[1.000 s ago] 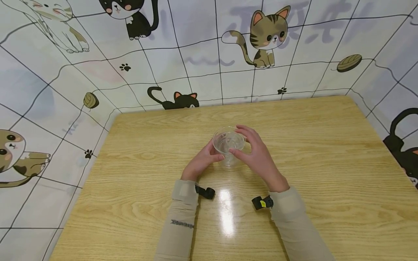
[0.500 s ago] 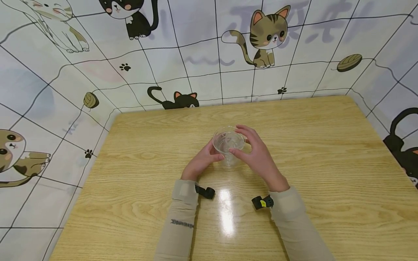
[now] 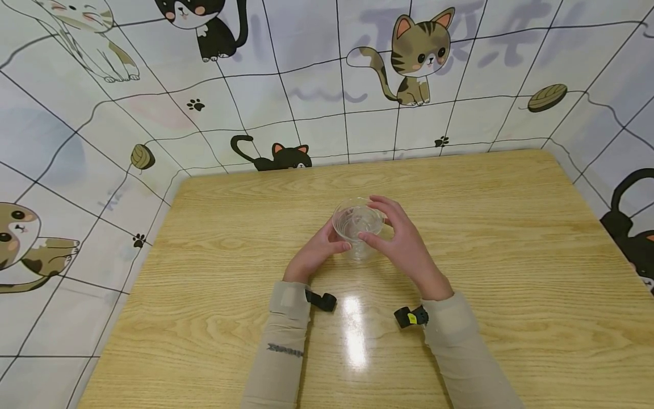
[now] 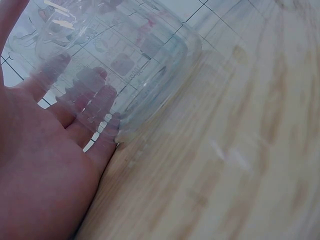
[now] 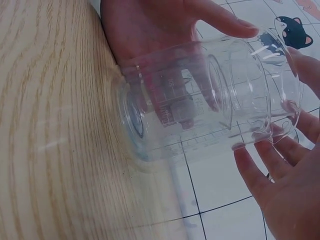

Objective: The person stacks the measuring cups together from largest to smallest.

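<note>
A clear measuring jug (image 5: 175, 107) with printed markings stands upright on the wooden table (image 3: 230, 238). On its top sits a clear cup-like piece (image 3: 352, 218) with a wide round rim. My left hand (image 3: 319, 250) holds the jug from the left, its fingers behind the wall and its thumb at the near side. From the right, my right hand (image 3: 403, 244) grips the upper piece, thumb at the near side and fingertips at the far rim. In the left wrist view, the left hand's fingers (image 4: 92, 95) show through the clear wall.
A white sheet with cat drawings and grid lines (image 3: 317, 85) hangs behind the table and along both sides. Each wrist wears a black camera strap, the left one (image 3: 324, 301) and the right one (image 3: 410, 317). A bright reflection lies on the tabletop between the forearms.
</note>
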Available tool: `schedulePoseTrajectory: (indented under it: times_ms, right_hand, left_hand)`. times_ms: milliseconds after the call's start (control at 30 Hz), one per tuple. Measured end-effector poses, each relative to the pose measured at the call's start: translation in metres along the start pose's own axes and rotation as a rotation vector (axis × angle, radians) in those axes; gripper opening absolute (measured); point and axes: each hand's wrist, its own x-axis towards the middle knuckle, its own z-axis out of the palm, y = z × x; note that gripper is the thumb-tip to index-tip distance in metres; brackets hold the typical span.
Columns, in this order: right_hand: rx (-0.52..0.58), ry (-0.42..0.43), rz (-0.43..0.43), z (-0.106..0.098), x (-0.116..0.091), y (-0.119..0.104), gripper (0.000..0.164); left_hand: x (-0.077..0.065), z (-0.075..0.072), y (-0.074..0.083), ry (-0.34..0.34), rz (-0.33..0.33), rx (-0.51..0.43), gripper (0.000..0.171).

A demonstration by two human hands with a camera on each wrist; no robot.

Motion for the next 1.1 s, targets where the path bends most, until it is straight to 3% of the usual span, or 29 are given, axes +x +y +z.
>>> schedulePoseTrajectory:
  times_ms: [600, 900, 1100]
  right_hand:
    - [0.004, -0.005, 0.032, 0.000, 0.000, -0.001, 0.050]
    - [-0.042, 0.026, 0.013, 0.008, 0.004, 0.034, 0.055]
    - [-0.070, 0.041, -0.005, 0.009, 0.005, 0.036, 0.056]
  left_hand:
    - [0.001, 0.000, -0.001, 0.001, 0.006, -0.009, 0.073]
    - [0.000, 0.001, 0.000, -0.003, 0.012, 0.000, 0.079]
    - [0.000, 0.000, 0.001, -0.005, 0.004, -0.003, 0.071]
